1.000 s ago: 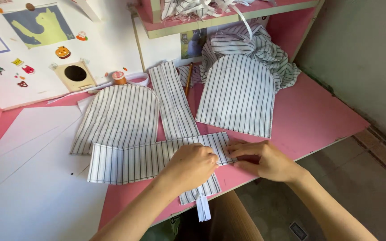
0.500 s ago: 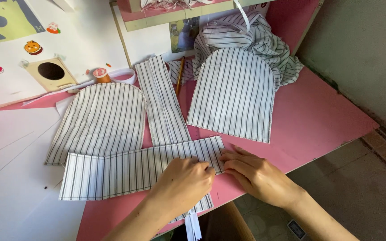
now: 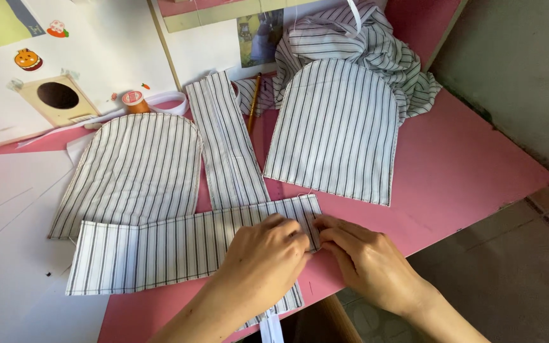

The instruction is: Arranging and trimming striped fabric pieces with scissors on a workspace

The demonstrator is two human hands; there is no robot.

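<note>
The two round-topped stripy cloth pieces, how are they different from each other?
The left arched piece leans slightly and lies partly on white paper; the right arched piece lies on the pink table. The long strip under both hands covers the left piece's bottom edge; the right piece's bottom edge shows, with crumpled cloth behind its top. Both share shape and stripes.

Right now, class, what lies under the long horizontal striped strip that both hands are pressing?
Under the horizontal strip runs the narrow vertical strip, reappearing below near the left hand. Pink table and white paper show around it. The right hand hides the strip's end.
</note>
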